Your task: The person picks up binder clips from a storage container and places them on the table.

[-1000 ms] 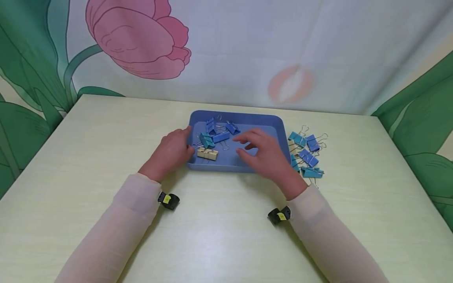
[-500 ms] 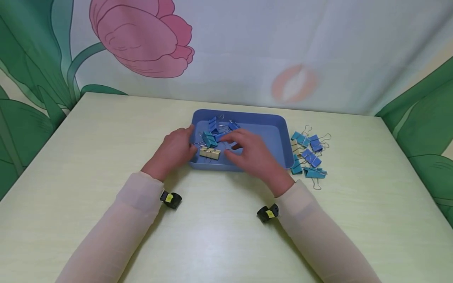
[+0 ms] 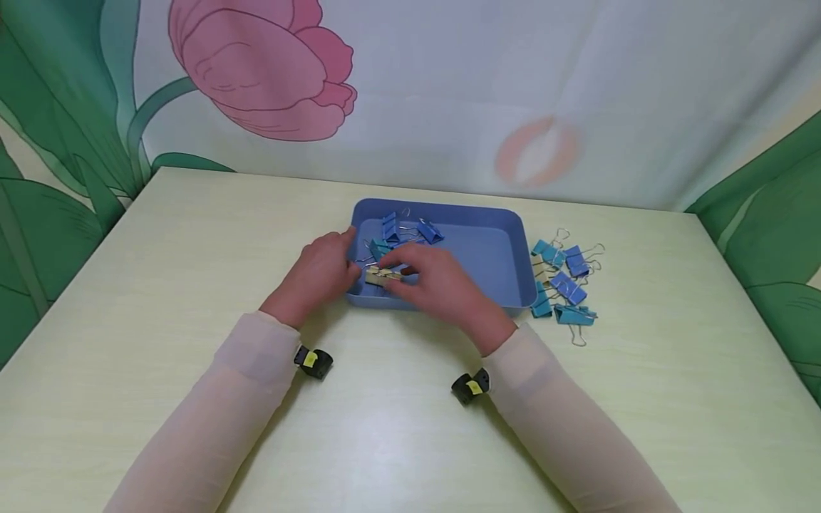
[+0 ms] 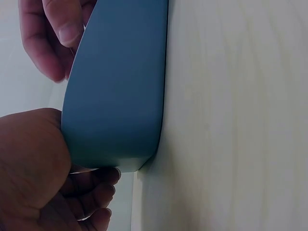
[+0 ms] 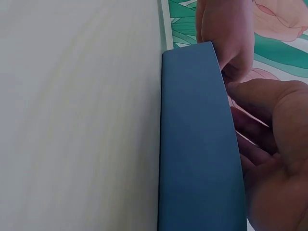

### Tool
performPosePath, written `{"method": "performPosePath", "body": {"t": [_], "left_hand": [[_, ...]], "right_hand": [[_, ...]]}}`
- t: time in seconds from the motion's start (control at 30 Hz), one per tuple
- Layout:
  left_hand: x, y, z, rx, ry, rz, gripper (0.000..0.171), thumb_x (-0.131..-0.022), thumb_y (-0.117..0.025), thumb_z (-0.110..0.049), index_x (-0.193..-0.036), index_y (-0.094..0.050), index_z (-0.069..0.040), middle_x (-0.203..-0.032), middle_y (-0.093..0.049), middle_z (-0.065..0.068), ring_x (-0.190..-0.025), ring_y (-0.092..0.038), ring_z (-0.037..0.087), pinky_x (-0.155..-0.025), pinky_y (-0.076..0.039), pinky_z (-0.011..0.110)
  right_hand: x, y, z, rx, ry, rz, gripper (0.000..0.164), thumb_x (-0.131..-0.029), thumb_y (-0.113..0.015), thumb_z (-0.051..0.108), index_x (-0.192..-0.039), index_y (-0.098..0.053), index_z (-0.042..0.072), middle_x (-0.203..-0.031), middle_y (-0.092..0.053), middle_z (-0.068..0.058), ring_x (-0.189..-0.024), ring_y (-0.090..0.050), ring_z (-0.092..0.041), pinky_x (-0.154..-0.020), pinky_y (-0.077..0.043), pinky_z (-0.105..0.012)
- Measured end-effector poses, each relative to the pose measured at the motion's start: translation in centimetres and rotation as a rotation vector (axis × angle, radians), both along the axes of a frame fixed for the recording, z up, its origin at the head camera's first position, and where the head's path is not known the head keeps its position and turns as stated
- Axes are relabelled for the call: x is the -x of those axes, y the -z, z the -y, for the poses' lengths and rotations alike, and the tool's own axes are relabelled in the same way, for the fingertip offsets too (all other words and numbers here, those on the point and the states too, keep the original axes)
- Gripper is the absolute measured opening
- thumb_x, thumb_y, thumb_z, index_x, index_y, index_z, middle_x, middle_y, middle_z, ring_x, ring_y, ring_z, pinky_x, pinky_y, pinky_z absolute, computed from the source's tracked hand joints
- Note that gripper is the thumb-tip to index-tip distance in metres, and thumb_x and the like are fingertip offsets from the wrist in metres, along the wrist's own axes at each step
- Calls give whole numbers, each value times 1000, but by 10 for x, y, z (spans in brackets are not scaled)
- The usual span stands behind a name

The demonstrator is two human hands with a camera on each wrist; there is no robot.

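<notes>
My left hand grips the left wall of the blue tray, thumb over the rim and fingers outside; the left wrist view shows those fingers curled at the tray's end wall. Inside the tray, my right hand has its thumb and fingertips around a gold binder clip near the front left corner. Just behind that clip lies a teal binder clip, partly covered by the right fingers. Two blue binder clips, one upright and one tilted, lie farther back. Tray walls hide the clips in both wrist views.
Right of the tray, a loose group of binder clips lies on the pale table: teal, blue and gold ones, wire handles sticking out. A printed curtain hangs behind the table's back edge.
My right hand has moved left across the tray, past the blue clip, to the gold binder clip. My left hand keeps its place on the tray's left wall. The view has shifted slightly.
</notes>
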State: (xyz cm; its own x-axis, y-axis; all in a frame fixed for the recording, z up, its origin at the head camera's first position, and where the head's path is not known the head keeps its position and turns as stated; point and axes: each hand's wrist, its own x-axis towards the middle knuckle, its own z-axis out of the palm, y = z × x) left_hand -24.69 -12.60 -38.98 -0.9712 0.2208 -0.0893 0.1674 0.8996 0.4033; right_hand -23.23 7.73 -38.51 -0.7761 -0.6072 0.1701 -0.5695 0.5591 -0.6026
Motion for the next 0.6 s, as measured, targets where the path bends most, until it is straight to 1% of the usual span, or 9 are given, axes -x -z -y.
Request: {"method": "performPosePath", "body": {"t": [0.23, 0.43, 0.6], "left_hand": [[1, 2, 1, 27, 22, -44, 62, -91, -50, -13, -147, -32, 7, -134, -52, 28, -120, -53, 38, -102, -42, 52], [1, 1, 1, 26, 24, -43, 62, -91, -51, -14, -147, -32, 7, -135, -52, 28, -121, -53, 38, -102, -42, 52], [1, 1, 1, 26, 30, -35, 62, -92, -50, -13, -147, -31, 7, -133, -53, 28, -118, -54, 38, -101, -43, 52]], "right_hand": [[0, 0, 8, -57, -18, -1, 30, -92, -63, 19, -121, -67, 13, -121, -68, -2, -107, -64, -19, -93, -52, -37], [1, -2, 15, -87, -37, -44, 28, -93, -63, 18, -120, -69, 11, -118, -70, -2, -107, -65, -18, -92, -52, -32], [1, -2, 20, -75, -49, -61, 26, -93, -62, 16, -116, -71, 10, -114, -72, -3, -106, -66, -17, -90, -53, -32]]}}
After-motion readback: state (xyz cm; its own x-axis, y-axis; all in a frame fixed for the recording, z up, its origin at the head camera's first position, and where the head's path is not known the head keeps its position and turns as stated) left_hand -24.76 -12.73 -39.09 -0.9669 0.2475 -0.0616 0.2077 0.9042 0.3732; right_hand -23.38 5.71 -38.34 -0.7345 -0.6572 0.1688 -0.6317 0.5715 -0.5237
